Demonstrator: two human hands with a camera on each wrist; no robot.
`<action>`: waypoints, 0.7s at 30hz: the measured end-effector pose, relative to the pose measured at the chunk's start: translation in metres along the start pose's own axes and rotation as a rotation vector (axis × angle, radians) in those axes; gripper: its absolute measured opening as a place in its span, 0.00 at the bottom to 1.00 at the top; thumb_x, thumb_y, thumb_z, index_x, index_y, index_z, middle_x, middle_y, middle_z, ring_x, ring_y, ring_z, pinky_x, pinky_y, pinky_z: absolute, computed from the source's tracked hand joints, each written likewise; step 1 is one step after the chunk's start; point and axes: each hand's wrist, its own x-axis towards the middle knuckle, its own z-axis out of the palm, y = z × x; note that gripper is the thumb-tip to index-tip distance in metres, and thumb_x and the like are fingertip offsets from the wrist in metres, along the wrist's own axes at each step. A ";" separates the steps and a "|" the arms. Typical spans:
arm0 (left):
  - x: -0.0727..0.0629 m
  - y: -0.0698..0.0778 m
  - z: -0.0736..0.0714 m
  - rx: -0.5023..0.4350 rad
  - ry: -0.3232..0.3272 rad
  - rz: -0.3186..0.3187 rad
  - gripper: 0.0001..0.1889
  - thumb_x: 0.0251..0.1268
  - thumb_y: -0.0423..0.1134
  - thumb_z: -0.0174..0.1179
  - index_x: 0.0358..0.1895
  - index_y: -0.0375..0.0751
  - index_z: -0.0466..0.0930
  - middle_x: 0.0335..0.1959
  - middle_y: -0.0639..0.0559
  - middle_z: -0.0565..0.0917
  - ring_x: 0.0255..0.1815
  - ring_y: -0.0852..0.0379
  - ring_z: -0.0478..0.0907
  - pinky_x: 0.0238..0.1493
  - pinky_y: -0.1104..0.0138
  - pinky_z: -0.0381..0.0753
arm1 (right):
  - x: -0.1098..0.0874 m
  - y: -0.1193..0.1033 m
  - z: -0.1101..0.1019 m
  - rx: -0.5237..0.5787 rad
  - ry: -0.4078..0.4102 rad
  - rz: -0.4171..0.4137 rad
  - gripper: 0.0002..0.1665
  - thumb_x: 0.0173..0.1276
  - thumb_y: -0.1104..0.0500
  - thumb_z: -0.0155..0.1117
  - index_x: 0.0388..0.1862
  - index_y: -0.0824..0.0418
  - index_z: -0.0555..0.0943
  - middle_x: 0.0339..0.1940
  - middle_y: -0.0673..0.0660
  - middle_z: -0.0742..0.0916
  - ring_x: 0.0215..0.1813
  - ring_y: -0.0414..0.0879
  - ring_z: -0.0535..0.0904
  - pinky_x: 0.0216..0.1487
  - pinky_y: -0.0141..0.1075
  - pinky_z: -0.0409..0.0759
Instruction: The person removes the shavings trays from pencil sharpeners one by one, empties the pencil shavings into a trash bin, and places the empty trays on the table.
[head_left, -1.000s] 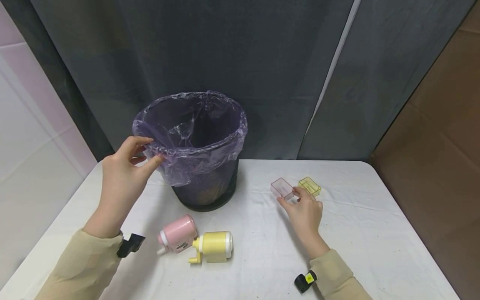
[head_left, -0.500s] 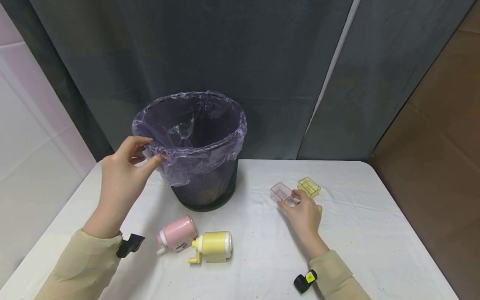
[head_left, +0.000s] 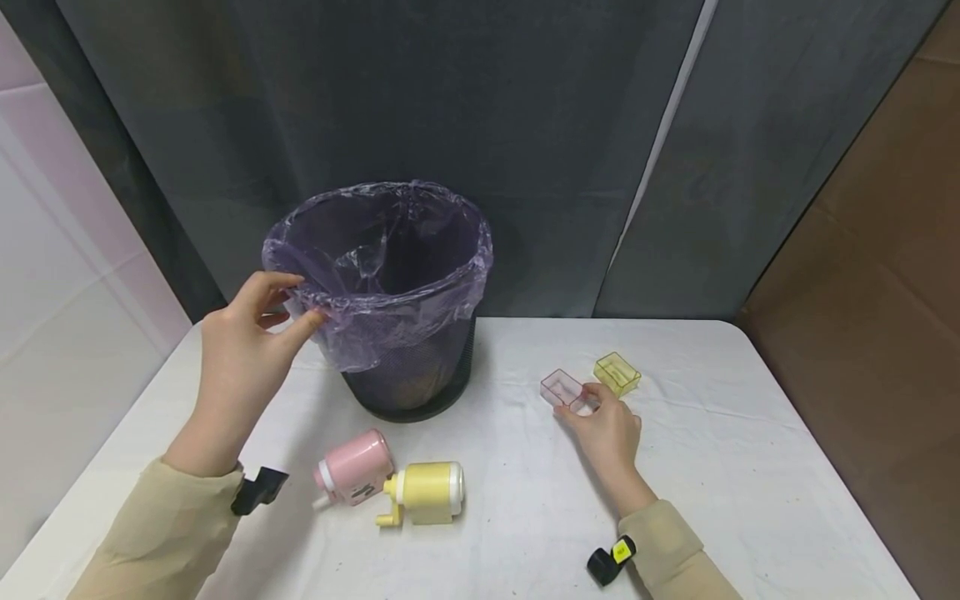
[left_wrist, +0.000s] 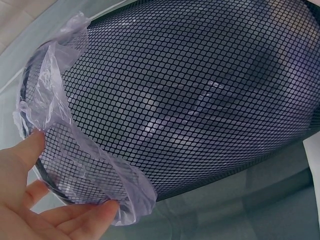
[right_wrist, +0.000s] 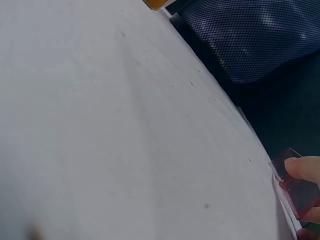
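My left hand [head_left: 251,342] pinches the rim of a black mesh wastebasket [left_wrist: 190,100], thumb outside and fingers over the edge. A thin purple bin liner [head_left: 420,312] lines the basket and folds over its rim. My right hand [head_left: 606,429] holds a small clear box with pink edges [head_left: 561,388] between thumb and fingers, low over the white table. Just behind that hand lies a similar clear yellow box [head_left: 617,373]. In the right wrist view the pink-edged box [right_wrist: 295,187] shows at the right edge, with fingertips on it.
Two hand-crank pencil sharpeners lie on their sides in front of the basket, a pink one [head_left: 356,467] and a yellow one [head_left: 427,493]. A white cloth covers the table [head_left: 525,517]. Dark grey cloth [head_left: 525,125] hangs behind; a brown panel [head_left: 870,292] stands at the right.
My right hand has lowered slightly with the pink-edged box, toward the table. The left hand keeps its hold on the basket rim.
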 end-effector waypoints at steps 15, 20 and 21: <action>-0.001 0.001 -0.001 0.031 -0.032 0.003 0.20 0.58 0.35 0.67 0.53 0.36 0.75 0.46 0.40 0.83 0.47 0.42 0.81 0.46 0.54 0.78 | 0.002 -0.002 -0.004 -0.047 -0.116 0.037 0.33 0.47 0.47 0.79 0.48 0.64 0.81 0.41 0.60 0.87 0.42 0.57 0.78 0.46 0.50 0.65; -0.003 0.000 -0.001 0.014 -0.076 -0.015 0.24 0.60 0.39 0.67 0.58 0.37 0.72 0.51 0.38 0.81 0.51 0.41 0.79 0.48 0.51 0.77 | 0.004 -0.004 -0.005 -0.084 -0.163 0.042 0.33 0.49 0.47 0.78 0.49 0.64 0.79 0.40 0.58 0.86 0.42 0.57 0.77 0.46 0.51 0.65; -0.004 -0.001 -0.001 0.008 -0.086 -0.018 0.26 0.60 0.39 0.67 0.60 0.37 0.71 0.52 0.37 0.80 0.52 0.40 0.78 0.49 0.51 0.77 | 0.005 -0.004 -0.005 -0.086 -0.172 0.045 0.34 0.49 0.47 0.78 0.49 0.65 0.79 0.40 0.58 0.86 0.42 0.58 0.76 0.46 0.51 0.65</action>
